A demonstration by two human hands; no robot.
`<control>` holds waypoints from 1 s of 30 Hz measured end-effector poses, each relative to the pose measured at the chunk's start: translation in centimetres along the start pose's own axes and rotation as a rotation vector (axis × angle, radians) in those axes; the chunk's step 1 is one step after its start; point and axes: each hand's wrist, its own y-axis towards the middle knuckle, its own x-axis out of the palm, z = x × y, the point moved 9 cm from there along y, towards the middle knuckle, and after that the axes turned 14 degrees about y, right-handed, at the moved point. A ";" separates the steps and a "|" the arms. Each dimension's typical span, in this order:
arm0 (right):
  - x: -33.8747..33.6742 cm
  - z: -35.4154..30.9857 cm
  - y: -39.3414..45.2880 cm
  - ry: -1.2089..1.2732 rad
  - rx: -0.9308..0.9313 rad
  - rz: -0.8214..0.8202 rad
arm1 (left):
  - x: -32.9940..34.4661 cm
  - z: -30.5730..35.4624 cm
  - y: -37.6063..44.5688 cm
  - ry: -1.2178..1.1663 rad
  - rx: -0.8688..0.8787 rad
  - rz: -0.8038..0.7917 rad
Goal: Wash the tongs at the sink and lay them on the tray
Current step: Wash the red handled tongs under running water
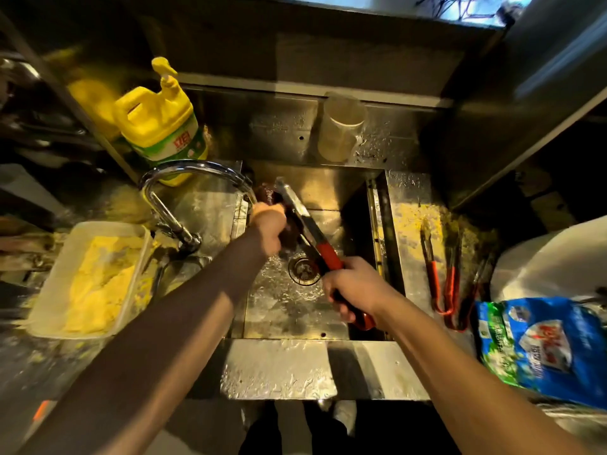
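Over the steel sink (295, 310) I hold a pair of metal tongs with red handles (307, 224). My right hand (356, 287) grips the red handle end, near the drain (303, 269). My left hand (271, 229) is closed on a dark scrubbing pad (267, 193) pressed against the metal arms of the tongs, just under the spout of the curved chrome faucet (184, 185). The left hand is blurred. More red-handled tongs (443, 277) lie on the wet steel surface to the right of the sink.
A yellow detergent jug (164, 126) stands behind the faucet. At the left a plastic container (88, 277) holds yellow food. A clear plastic cup (341, 126) stands on the back ledge. A blue and green bag (545, 346) lies at the right.
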 end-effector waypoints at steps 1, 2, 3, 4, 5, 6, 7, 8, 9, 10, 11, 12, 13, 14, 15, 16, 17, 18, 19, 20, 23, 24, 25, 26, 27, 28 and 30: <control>-0.2 0.2 0.0 0.010 -0.001 0.021 | 0.2 -0.2 0.2 0.014 0.004 -0.020; -0.2 0.2 0.1 0.018 -0.009 0.026 | 0.6 -0.2 0.0 -0.004 -0.007 -0.041; 0.0 0.3 0.3 0.018 -0.006 0.014 | 0.6 -0.3 0.4 -0.044 -0.014 -0.042; 0.3 0.5 0.4 0.016 0.005 0.004 | 0.3 -0.5 0.5 -0.053 -0.018 -0.020; 0.3 0.6 0.5 0.011 0.012 0.009 | -0.1 -0.3 0.9 -0.021 -0.007 -0.001; 0.1 0.7 0.6 0.010 0.017 0.021 | -0.3 -0.1 0.9 0.046 0.009 -0.002; -0.2 0.6 0.6 0.010 0.014 0.027 | -0.3 0.0 1.1 0.077 0.009 -0.016; -0.1 0.5 0.8 0.000 0.012 0.017 | -0.4 -0.2 1.3 0.049 -0.012 -0.018; 0.1 0.4 1.0 -0.015 0.017 0.008 | -0.6 -0.6 1.7 0.039 -0.032 0.006; 0.4 0.4 1.1 -0.025 0.028 0.009 | -0.6 -0.8 1.6 0.050 -0.034 0.006; 0.5 0.4 1.1 -0.025 0.037 0.019 | -0.4 -1.0 1.8 0.082 -0.031 -0.032; 0.4 0.5 1.2 -0.014 0.040 0.027 | -0.1 -1.4 1.7 0.092 -0.049 -0.065; 0.3 0.5 1.2 -0.006 0.038 0.023 | 0.1 -1.4 1.5 0.072 -0.062 -0.093; 0.4 0.6 1.2 -0.004 0.039 0.007 | -0.1 -1.6 1.6 0.047 -0.061 -0.069; 0.6 0.7 1.1 -0.007 0.047 -0.014 | -0.7 -1.7 2.0 0.044 -0.056 -0.010; 0.8 0.6 1.1 -0.014 0.053 -0.024 | -1.0 -1.6 2.1 0.061 -0.049 0.022; 0.7 0.6 1.1 -0.015 0.058 -0.018 | -0.9 -1.6 1.9 0.068 -0.051 0.005; 0.6 0.6 1.0 -0.003 0.062 -0.003 | -0.5 -1.6 1.5 0.049 -0.062 -0.038; 0.5 0.6 1.0 0.004 0.059 0.001 | -0.1 -1.7 1.2 0.027 -0.081 -0.059; 0.5 0.4 1.0 0.001 0.054 -0.002 | -0.1 -1.9 1.1 -0.004 -0.102 -0.048; 0.7 0.2 1.0 -0.031 0.055 -0.012 | 0.0 -2.3 1.2 -0.024 -0.123 -0.053; 0.6 0.0 1.1 -0.020 0.051 0.001 | 0.6 -2.3 1.1 0.004 -0.115 -0.096; 0.5 -0.1 1.2 -0.010 0.047 0.008 | 0.6 -2.3 1.1 0.043 -0.106 -0.092; 0.3 0.0 1.1 -0.004 0.048 -0.001 | 0.3 -2.0 1.4 0.046 -0.085 -0.065; 0.0 0.4 0.7 -0.008 0.062 -0.025 | -0.6 -1.7 1.8 0.000 -0.057 0.004; -0.5 0.8 0.1 -0.019 0.081 -0.044 | -2.3 -1.4 2.2 -0.038 -0.029 0.108; -2.6 1.0 -0.8 -0.011 0.081 -0.012 | -5.6 -1.2 3.2 -0.062 -0.033 0.247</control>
